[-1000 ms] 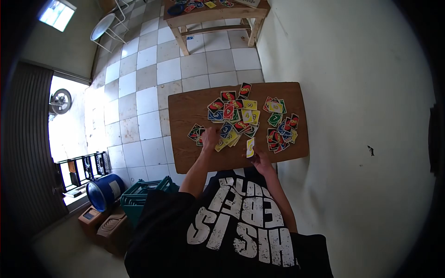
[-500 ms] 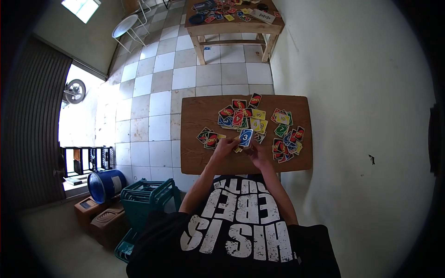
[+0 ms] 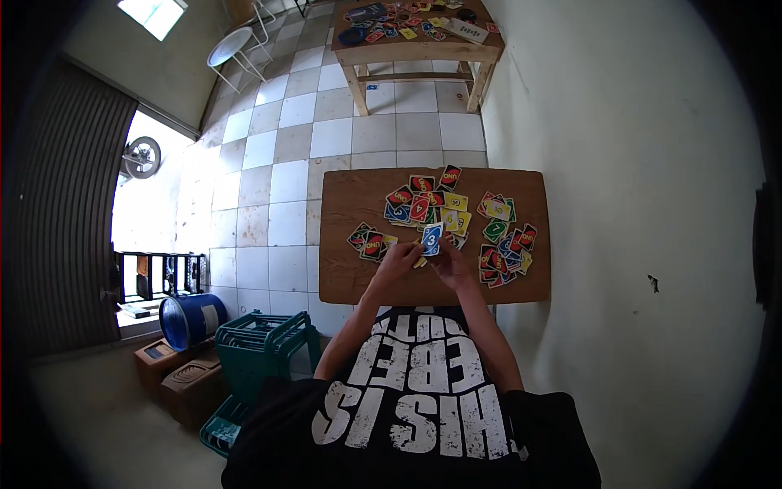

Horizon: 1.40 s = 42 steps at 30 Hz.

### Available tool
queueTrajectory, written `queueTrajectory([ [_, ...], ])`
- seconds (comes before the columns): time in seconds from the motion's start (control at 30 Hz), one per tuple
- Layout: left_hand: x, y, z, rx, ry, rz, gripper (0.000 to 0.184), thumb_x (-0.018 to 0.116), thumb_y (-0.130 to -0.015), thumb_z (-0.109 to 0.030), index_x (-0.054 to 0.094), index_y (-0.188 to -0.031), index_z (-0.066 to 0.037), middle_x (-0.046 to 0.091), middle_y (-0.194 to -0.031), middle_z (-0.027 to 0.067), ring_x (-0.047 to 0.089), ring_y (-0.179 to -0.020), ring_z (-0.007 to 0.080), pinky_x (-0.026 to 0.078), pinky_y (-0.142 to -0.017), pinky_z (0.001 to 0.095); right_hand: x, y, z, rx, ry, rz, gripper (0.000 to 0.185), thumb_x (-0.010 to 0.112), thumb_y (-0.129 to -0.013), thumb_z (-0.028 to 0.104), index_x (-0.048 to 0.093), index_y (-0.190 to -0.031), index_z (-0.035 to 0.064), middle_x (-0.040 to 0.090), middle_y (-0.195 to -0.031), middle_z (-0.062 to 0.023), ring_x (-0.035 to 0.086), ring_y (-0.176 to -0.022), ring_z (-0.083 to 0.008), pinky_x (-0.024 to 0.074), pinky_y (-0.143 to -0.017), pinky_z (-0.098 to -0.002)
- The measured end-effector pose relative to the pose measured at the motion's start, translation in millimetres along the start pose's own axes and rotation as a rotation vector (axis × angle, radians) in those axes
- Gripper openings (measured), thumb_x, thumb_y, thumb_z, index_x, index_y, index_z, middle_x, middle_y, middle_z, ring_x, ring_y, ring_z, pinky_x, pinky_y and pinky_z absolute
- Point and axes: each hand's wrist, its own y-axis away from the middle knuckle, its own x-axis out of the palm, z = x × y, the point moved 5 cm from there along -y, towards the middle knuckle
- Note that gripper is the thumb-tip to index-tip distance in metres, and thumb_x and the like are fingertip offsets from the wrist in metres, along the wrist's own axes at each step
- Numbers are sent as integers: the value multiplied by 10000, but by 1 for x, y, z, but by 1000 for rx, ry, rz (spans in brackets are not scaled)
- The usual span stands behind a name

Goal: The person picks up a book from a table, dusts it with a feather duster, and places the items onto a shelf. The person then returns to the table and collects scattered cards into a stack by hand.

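Observation:
A blue UNO card with a 3 (image 3: 432, 239) is held upright between my two hands, over the near half of the brown table (image 3: 342, 285). My left hand (image 3: 401, 258) pinches its left edge, and my right hand (image 3: 450, 262) grips its lower right side. Whether more cards sit behind it I cannot tell. Just beyond my hands spreads a loose heap of UNO cards (image 3: 419, 208), some face up, some face down. A smaller card pile (image 3: 371, 244) lies left of my left hand. Right of my right hand lie more scattered cards (image 3: 507, 251).
A second wooden table (image 3: 415, 55) with cards and a white box (image 3: 467, 31) stands at the far side. Green stacked chairs (image 3: 265, 342) and a blue drum (image 3: 191, 320) are at the lower left. The wall (image 3: 619, 204) runs close along the right.
Both hands stay on the blue card, which has turned slightly and looks narrower. The whole view has shifted a little; the cards on the table lie as before.

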Motion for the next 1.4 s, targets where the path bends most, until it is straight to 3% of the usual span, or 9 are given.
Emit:
queueTrajectory([
  [0.13, -4, 2, -6, 15, -206, -156, 484, 604, -932, -417, 659, -837, 54, 621, -609, 112, 589, -531, 239, 431, -541, 396, 1, -4, 8, 50, 93, 57, 298, 659, -908, 218, 604, -1151, 55, 673, -1106, -71, 663, -961, -151, 534, -823, -275],
  [0.23, -9, 16, -56, -198, -338, -97, 440, 668, -884, -402, 658, -974, 28, 690, -853, 134, 652, -758, 306, 477, -663, 415, -16, -10, 19, 47, 154, 85, 306, 654, -909, 208, 591, -1166, 55, 670, -1109, -73, 661, -983, -153, 542, -828, -292],
  [0.33, 1, 3, -50, 371, -400, -265, 601, 765, -786, -399, 578, -1213, -20, 625, -1184, 150, 594, -1069, 319, 467, -862, 423, -19, -8, 35, 66, 174, 106, 317, 649, -914, 204, 576, -1186, 59, 668, -1088, -65, 658, -1007, -160, 553, -846, -317],
  [0.43, 12, 9, -83, 453, -456, -198, 910, 837, -673, -413, 418, -1401, -65, 478, -1391, 138, 426, -1294, 334, 382, -1026, 443, -3, 6, 51, 125, 266, 120, 325, 641, -922, 198, 561, -1207, 62, 660, -1080, -51, 656, -1020, -168, 560, -857, -334],
  [0.63, 42, 4, -87, 343, -469, -2, 1038, 868, -639, -388, 331, -1467, -69, 451, -1422, 148, 360, -1359, 336, 336, -1098, 459, -10, 32, 62, 179, 283, 167, 354, 656, -917, 161, 532, -1235, 67, 632, -1105, -20, 659, -980, -146, 583, -808, -333],
  [0.8, 56, 15, -101, 331, -426, -76, 1023, 868, -634, -388, 345, -1457, -76, 469, -1399, 162, 408, -1324, 338, 352, -1082, 441, -10, 45, 71, 215, 294, 213, 390, 644, -928, 195, 506, -1267, 62, 632, -1124, -43, 659, -998, -169, 584, -827, -348],
  [0.9, 56, 17, -102, 305, -404, -85, 1022, 866, -636, -387, 341, -1458, -81, 478, -1381, 174, 421, -1309, 346, 350, -1083, 440, -4, 48, 71, 207, 317, 238, 395, 571, -969, 281, 518, -1299, 71, 641, -1158, -50, 657, -1010, -158, 571, -812, -316],
  [1.0, 55, 23, -103, 324, -402, -110, 1013, 865, -639, -381, 342, -1454, -84, 486, -1365, 180, 427, -1297, 355, 351, -1083, 438, 11, 49, 71, 296, 245, 228, 348, 593, -958, 227, 515, -1258, 69, 635, -1122, -56, 664, -984, -171, 597, -800, -349],
  [1.4, 45, 37, -91, 322, -354, -168, 963, 849, -629, -275, 355, -1433, -85, 475, -1364, 178, 393, -1315, 360, 343, -1085, 443, 2, 20, 52, 170, 298, 259, 323, 589, -960, 266, 561, -1219, 75, 640, -1075, -21, 649, -970, -127, 577, -811, -300],
])
